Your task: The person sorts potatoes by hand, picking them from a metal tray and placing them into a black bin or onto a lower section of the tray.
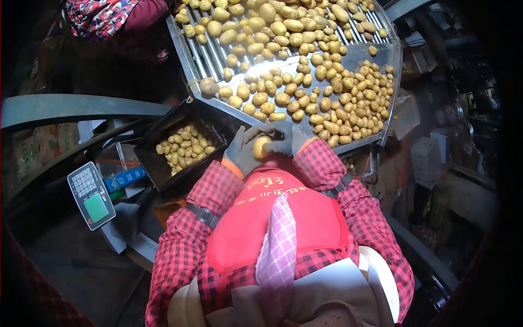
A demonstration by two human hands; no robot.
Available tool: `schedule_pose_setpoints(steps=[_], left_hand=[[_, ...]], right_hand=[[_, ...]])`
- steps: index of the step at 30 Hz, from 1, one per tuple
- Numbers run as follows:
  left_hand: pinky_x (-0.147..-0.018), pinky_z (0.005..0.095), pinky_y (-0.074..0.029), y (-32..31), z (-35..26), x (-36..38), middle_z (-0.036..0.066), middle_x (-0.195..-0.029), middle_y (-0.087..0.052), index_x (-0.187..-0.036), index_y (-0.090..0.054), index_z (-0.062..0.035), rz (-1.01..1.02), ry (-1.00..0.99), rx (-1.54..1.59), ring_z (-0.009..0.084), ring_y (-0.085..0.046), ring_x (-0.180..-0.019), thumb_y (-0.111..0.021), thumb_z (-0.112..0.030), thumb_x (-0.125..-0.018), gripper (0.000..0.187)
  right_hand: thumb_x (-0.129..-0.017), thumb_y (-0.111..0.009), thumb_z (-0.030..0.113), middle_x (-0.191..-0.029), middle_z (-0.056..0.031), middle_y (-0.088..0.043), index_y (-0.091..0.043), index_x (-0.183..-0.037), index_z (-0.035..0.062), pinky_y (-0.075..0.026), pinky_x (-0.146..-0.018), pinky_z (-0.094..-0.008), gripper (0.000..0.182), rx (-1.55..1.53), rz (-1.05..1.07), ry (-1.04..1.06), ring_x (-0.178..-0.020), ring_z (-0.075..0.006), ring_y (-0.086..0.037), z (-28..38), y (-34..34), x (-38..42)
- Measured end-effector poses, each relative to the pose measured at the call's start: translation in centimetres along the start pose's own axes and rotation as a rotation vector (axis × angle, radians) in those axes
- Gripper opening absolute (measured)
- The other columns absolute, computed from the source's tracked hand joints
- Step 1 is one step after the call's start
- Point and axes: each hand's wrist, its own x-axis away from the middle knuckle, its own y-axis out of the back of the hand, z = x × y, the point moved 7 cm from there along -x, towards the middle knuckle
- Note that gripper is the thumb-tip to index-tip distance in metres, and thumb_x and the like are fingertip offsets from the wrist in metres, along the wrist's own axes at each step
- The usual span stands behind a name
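In grey gloves, both my hands are in front of my chest at the near edge of a metal sorting table (229, 110). One yellow potato (262, 147) is between them. My left hand (241, 151) cups it from the left side, fingers curled around. From the right, the bent fingers of my right hand (284, 138) press on the same potato. Many loose potatoes (348, 101) lie on the table just beyond my hands, smaller ones to the right and larger ones on the rollers at the back.
A black crate (144, 158) with potatoes inside stands left of my hands. Beyond it is a scale display (91, 196) with a keypad and green screen. A curved metal bar (81, 110) crosses the left side. Another person's sleeve (146, 13) shows at top left.
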Motion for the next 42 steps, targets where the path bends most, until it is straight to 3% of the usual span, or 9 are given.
schedule_pose_setpoints(steps=[7,14,20,27,33,36,38,41,42], left_hand=[[-0.073,0.0464,-0.058,4.3,0.3,-1.4,0.015,-0.094,-0.064,-0.084,-0.066,-0.002,-0.005,0.158,0.057,0.0307,-0.066,-0.085,-0.061,-0.049,-0.097,0.049],[-0.064,0.0422,-0.057,3.2,-1.1,-1.8,0.017,-0.107,-0.061,-0.147,-0.037,-0.0129,-0.104,0.159,-0.259,0.0285,-0.065,-0.075,-0.058,-0.023,-0.1,0.053],[-0.057,0.0374,-0.052,2.0,-2.7,-0.3,0.017,-0.117,-0.06,-0.15,-0.039,-0.0201,0.065,-0.015,-0.149,0.0223,-0.061,-0.068,-0.056,-0.033,-0.102,0.053],[-0.063,0.039,-0.055,2.1,-1.7,0.8,0.016,-0.11,-0.064,-0.139,-0.045,-0.0084,0.012,0.147,-0.044,0.0269,-0.065,-0.084,-0.065,-0.04,-0.094,0.059],[-0.075,0.0476,-0.061,2.9,-2.9,0.4,0.016,-0.121,-0.061,-0.137,-0.045,-0.0048,0.024,0.06,-0.075,0.0344,-0.063,-0.112,-0.066,-0.032,-0.095,0.054],[-0.085,0.0542,-0.059,5.1,-2.2,-2.5,0.017,-0.13,-0.057,-0.135,-0.046,-0.0041,0.043,-0.075,-0.25,0.0367,-0.059,-0.12,-0.063,-0.038,-0.097,0.053],[-0.1,0.0557,-0.051,2.1,-1.3,-2.2,0.017,-0.14,-0.051,-0.134,-0.047,-0.0043,0.468,0.281,0.579,0.0357,-0.053,-0.128,-0.056,-0.048,-0.099,0.057],[-0.102,0.0472,-0.051,0.0,-3.7,-0.9,0.019,-0.127,-0.06,-0.14,-0.045,-0.0064,0.212,0.2,0.737,0.0359,-0.061,-0.117,-0.05,-0.063,-0.095,0.072],[-0.096,0.0517,-0.053,1.2,-4.8,-0.9,0.018,-0.131,-0.058,-0.14,-0.046,-0.0078,0.233,-0.106,0.203,0.037,-0.059,-0.12,-0.046,-0.063,-0.097,0.07]], right_hand=[[-0.088,-0.067,0.023,-0.133,-0.0136,-0.059,-0.062,-0.12,0.0126,-0.051,-0.093,-0.0455,0.034,0.559,-0.053,-0.081,-0.116,-0.0356,-0.061,-6.3,1.9,-8.9],[-0.076,-0.075,0.039,-0.117,-0.0177,-0.069,-0.067,-0.12,0.0149,-0.053,-0.093,-0.0439,0.051,0.328,-0.151,-0.252,-0.108,-0.0344,-0.067,-3.0,3.7,-9.0],[-0.079,-0.076,0.028,-0.129,-0.0127,-0.062,-0.06,-0.131,0.0167,-0.051,-0.097,-0.0414,0.056,0.21,0.106,0.239,-0.118,-0.0318,-0.062,1.9,0.1,-7.1],[-0.086,-0.062,0.008,-0.152,-0.0112,-0.038,-0.043,-0.145,0.0271,-0.05,-0.1,-0.0477,0.066,0.804,0.29,-0.064,-0.121,-0.0357,-0.059,4.0,-1.4,-11.6],[-0.073,-0.071,0.005,-0.117,-0.0133,-0.062,-0.068,-0.115,0.0145,-0.052,-0.09,-0.0394,0.043,0.204,0.082,-0.095,-0.107,-0.0321,-0.063,-0.2,-0.2,-11.9],[-0.075,-0.067,0.005,-0.119,-0.015,-0.061,-0.063,-0.124,0.0072,-0.053,-0.089,-0.0378,0.049,0.059,-0.136,0.259,-0.105,-0.0327,-0.063,3.9,-0.2,-7.8],[-0.08,-0.068,0.008,-0.122,-0.0169,-0.061,-0.061,-0.127,0.0066,-0.051,-0.095,-0.0397,0.047,-0.126,0.071,0.315,-0.11,-0.0344,-0.062,8.2,-1.3,-5.4],[-0.086,-0.073,0.016,-0.124,-0.0159,-0.063,-0.063,-0.125,0.0056,-0.047,-0.098,-0.0415,0.042,-0.171,0.335,0.587,-0.109,-0.0346,-0.062,15.0,-1.2,-4.1],[-0.085,-0.074,0.019,-0.12,-0.016,-0.064,-0.065,-0.123,0.0056,-0.048,-0.096,-0.041,0.042,-0.191,0.355,0.585,-0.107,-0.0337,-0.063,15.3,-1.3,-4.9]])
